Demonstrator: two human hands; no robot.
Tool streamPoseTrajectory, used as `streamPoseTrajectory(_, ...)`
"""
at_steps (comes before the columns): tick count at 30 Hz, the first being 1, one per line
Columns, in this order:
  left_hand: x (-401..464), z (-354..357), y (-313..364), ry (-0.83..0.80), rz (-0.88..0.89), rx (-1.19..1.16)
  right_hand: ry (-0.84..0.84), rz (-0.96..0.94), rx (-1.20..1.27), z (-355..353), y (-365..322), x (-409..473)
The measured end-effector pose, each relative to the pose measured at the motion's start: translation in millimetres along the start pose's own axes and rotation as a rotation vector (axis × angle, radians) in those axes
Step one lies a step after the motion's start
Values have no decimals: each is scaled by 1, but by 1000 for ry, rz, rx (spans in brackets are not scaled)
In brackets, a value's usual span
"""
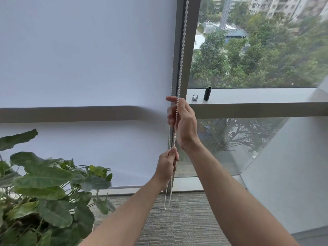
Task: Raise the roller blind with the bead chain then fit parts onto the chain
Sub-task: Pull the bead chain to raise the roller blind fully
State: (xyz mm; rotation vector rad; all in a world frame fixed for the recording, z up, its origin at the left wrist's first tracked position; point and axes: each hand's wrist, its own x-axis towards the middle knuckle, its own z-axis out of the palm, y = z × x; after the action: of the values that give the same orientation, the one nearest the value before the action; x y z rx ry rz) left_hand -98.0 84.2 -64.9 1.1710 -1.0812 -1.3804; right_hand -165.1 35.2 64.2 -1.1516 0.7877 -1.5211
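Observation:
A white roller blind (85, 68) covers the left window down to near the floor. Its white bead chain (182, 50) hangs along the grey window post. My right hand (182, 119) is up at sill height, fingers loosely curled around the front strand. Lower down, my left hand (167, 167) is pinched shut on the chain, whose loop (167, 201) dangles below it. On the sill to the right stand a small grey clip part (194, 97) and a black cylindrical part (207, 93).
A large leafy potted plant (44, 192) fills the lower left. The grey window post (190, 41) stands just behind the chain. An uncovered window pane (257, 50) shows trees outside. Grey carpet (177, 224) lies below, and a white slanted wall panel (292, 174) sits right.

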Motion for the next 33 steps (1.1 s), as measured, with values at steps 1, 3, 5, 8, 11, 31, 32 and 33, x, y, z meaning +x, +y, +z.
streamPoseTrajectory(1,0,2,-1,3,-2,-5,21,-20,22,4,-1,2)
streamPoseTrajectory(3,1,2,-2,3,-10,-13,76,-71,26,8,0,2)
streamPoseTrajectory(5,1,1,-2,-5,-12,-4,139,-135,-30,10,2,-1)
streamPoseTrajectory(8,1,1,0,-14,-9,10,189,-206,-147,12,5,-4)
streamPoseTrajectory(11,-3,2,-1,-21,-9,53,215,-235,-242,12,11,-5)
streamPoseTrajectory(31,4,-18,52,-41,212,-58,192,75,-524,-43,125,-86)
streamPoseTrajectory(32,4,-12,59,-83,243,-56,188,82,-519,-43,126,-86)
streamPoseTrajectory(33,3,-7,65,-110,270,-59,188,84,-514,-42,125,-86)
